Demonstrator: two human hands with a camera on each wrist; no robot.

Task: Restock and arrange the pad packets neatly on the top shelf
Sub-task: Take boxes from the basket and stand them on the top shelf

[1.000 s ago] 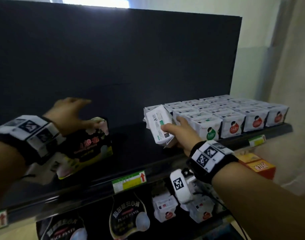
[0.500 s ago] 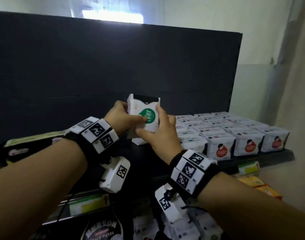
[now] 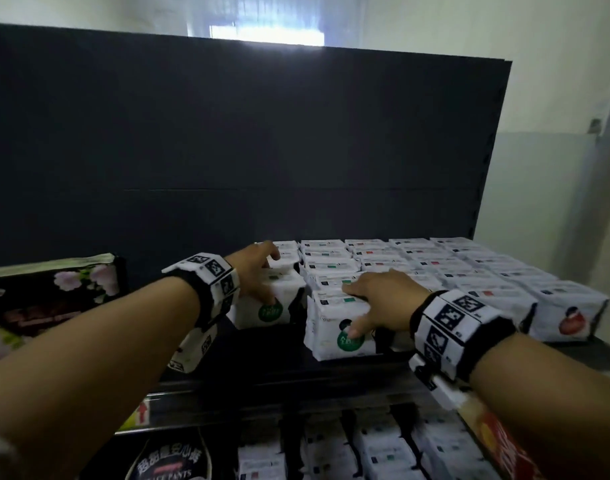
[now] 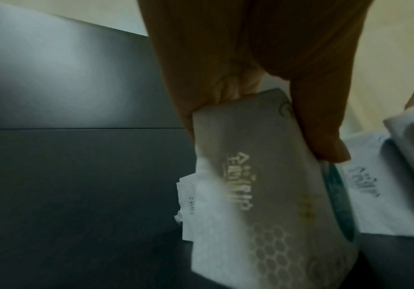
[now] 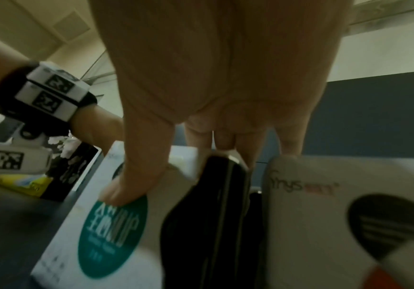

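Progress: mostly stocked. White plastic pad packets (image 3: 418, 268) fill the black top shelf (image 3: 262, 362) from 12 to 3 o'clock. Left hand (image 3: 258, 271) grips a green-dot packet (image 3: 269, 306) starting another column; right hand (image 3: 379, 299) grasps the front neighbouring packet (image 3: 334, 327). Shelf at 9 o'clock seemingly unfilled.

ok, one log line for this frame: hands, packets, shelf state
left hand: grips green-dot packet, standing on top shelf | right hand: holds front green-dot packet of neighbouring row | step: placing, not released
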